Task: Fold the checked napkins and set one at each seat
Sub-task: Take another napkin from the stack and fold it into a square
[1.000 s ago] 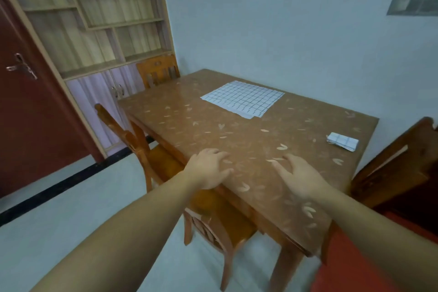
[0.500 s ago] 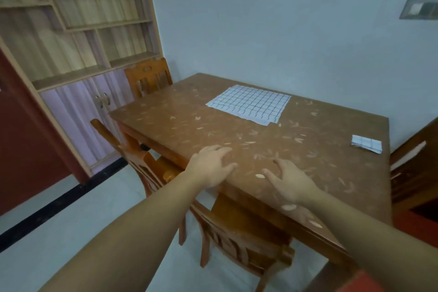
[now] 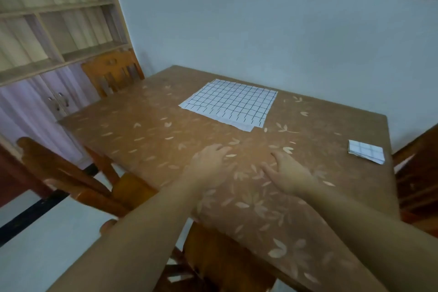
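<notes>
A stack of flat, unfolded white napkins [image 3: 231,104] with a black check pattern lies at the far middle of the brown leaf-patterned table [image 3: 147,133]. One small folded checked napkin [image 3: 366,151] sits near the table's right edge, in front of the right-hand chair. My left hand [image 3: 208,165] and my right hand [image 3: 288,174] hover side by side over the table's near part, palms down, fingers apart, holding nothing. Both are well short of the unfolded stack.
Wooden chairs stand around the table: one at the far left end [image 3: 112,71], one at the near left side [image 3: 68,178], one below me [image 3: 222,258], one at the right [image 3: 417,173]. A shelf cabinet [image 3: 54,38] fills the left wall. The table's far side stands against the wall.
The view has moved closer to and over the table. Both hands have reached further across the tabletop toward the unfolded napkins. The napkins have not moved.
</notes>
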